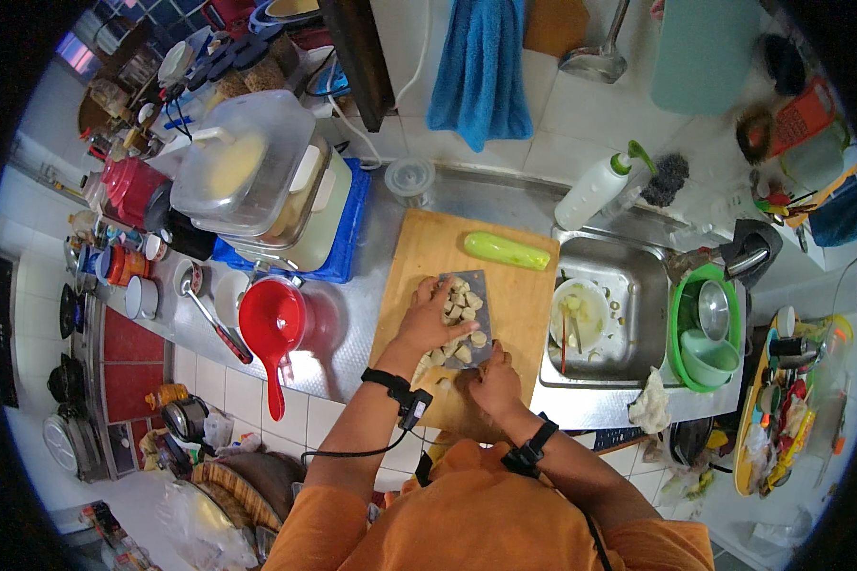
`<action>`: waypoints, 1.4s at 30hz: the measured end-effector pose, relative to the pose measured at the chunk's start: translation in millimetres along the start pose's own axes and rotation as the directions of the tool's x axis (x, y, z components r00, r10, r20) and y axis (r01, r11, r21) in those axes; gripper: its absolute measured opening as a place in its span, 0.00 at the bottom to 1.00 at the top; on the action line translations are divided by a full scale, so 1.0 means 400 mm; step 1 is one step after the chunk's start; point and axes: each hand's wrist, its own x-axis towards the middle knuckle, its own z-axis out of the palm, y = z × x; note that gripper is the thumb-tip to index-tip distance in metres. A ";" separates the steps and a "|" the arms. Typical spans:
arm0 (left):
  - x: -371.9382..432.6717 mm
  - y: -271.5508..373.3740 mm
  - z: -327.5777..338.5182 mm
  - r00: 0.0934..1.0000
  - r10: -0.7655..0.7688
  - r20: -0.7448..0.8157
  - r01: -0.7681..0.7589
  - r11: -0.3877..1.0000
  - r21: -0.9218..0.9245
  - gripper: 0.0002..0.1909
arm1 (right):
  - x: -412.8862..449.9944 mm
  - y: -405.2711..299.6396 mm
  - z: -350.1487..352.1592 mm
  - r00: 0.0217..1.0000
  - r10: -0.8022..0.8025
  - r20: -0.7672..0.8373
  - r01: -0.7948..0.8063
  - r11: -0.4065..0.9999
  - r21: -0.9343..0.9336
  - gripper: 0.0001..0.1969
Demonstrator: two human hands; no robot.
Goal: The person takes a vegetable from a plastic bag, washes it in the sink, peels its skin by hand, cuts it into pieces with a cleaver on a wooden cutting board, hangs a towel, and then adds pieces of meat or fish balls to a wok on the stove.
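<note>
A wooden cutting board (428,243) lies before me on the steel counter. On it, a cleaver (480,289) rests with its wide metal blade flat beneath a pile of pale cut food chunks (463,303). My right hand (498,382) grips the cleaver at its near end, the handle mostly hidden by the fingers. Against the left side of the pile is my left hand (425,317), thumb spread from the fingers and touching the chunks. More chunks lie below that palm, partly covered. A peeled light-green gourd (507,250) lies whole at the board's far right.
Right of the board, a steel sink (646,314) holds a white bowl (591,296) with scraps; a green basin (678,357) stands beyond. To the left are a red ladle-shaped scoop (261,314) and a lidded container (236,171) on a blue tray (359,193). A white pump bottle (591,196) stands behind the sink.
</note>
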 end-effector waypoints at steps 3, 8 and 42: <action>-0.017 0.032 0.005 1.000 -0.013 -0.014 0.013 1.000 0.009 0.56 | 0.011 0.053 0.023 0.994 0.004 -0.105 0.026 0.958 0.287 0.32; -0.026 0.086 0.022 0.996 -0.088 -0.004 0.088 0.990 0.111 0.64 | 0.028 0.100 0.034 0.978 -0.063 -0.199 0.167 0.805 0.569 0.27; -0.264 0.258 -0.057 0.925 -0.271 -0.265 0.299 0.952 0.068 0.62 | -0.162 0.035 -0.139 0.938 -0.341 -0.062 0.283 0.649 0.706 0.30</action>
